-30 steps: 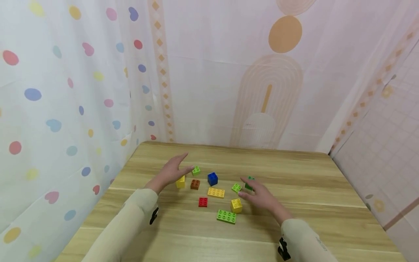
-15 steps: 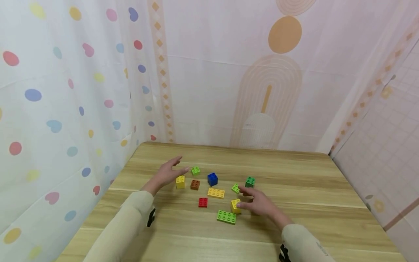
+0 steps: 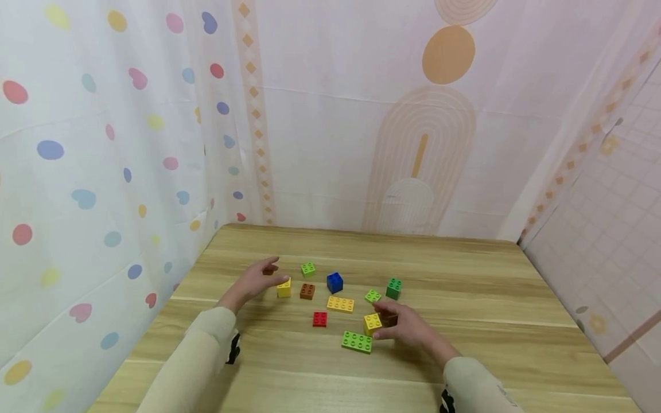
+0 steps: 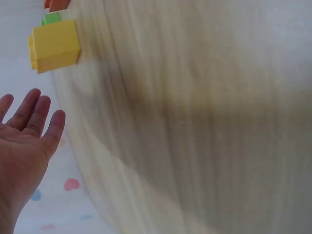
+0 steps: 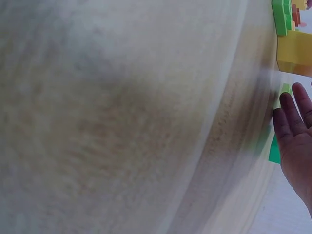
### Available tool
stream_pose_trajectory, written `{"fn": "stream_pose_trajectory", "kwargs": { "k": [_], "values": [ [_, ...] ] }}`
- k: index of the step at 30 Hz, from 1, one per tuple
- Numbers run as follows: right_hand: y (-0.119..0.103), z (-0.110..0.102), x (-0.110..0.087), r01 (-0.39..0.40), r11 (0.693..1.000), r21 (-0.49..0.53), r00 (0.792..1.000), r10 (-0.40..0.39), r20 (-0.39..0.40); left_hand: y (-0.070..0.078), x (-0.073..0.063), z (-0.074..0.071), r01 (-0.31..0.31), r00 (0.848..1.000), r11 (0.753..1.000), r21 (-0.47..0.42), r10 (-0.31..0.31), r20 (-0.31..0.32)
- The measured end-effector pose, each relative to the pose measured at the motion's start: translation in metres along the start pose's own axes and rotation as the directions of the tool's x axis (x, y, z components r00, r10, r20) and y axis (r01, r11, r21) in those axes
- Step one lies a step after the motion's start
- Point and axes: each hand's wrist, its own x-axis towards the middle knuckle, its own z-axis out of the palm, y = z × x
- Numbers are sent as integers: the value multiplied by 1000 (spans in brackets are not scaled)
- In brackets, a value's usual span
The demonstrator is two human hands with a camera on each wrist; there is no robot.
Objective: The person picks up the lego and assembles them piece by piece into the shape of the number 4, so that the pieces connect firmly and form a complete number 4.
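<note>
Toy building bricks lie scattered over the wooden table. My left hand (image 3: 255, 280) hovers by the left yellow brick (image 3: 284, 288), thumb close to its top, fingers relaxed; the left wrist view has a gap between the fingers and that yellow brick (image 4: 56, 46). Around the right yellow brick (image 3: 372, 324) my right hand (image 3: 408, 326) spreads its thumb and fingers, the thumb at its near side. In the right wrist view the fingers of the right hand (image 5: 295, 131) are extended beside the yellow brick (image 5: 295, 52). A long light-green brick (image 3: 357, 342) lies just in front of it.
Between the hands lie a red brick (image 3: 320, 319), an orange-yellow long brick (image 3: 341, 304), a brown brick (image 3: 307, 291) and a blue brick (image 3: 334, 282). Small light-green bricks (image 3: 308, 269) and a dark green brick (image 3: 394, 288) sit farther back. Patterned curtains (image 3: 330, 143) hang behind the table.
My left hand has drawn back and left toward the left yellow brick. The right hand has come nearer and lower, from the green bricks to the right yellow brick. The bricks stay put.
</note>
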Motion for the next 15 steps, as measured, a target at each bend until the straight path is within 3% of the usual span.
{"fn": "stream_pose_trajectory", "kwargs": {
  "k": [7,15],
  "values": [
    [3,3,1,23,1000,-16,1000,-23,-8,-14,-4,2,0,999,999,-33,1,36],
    [6,8,5,-12,998,-59,998,8,-57,-22,-4,6,-7,998,999,-48,10,65]
  ]
}}
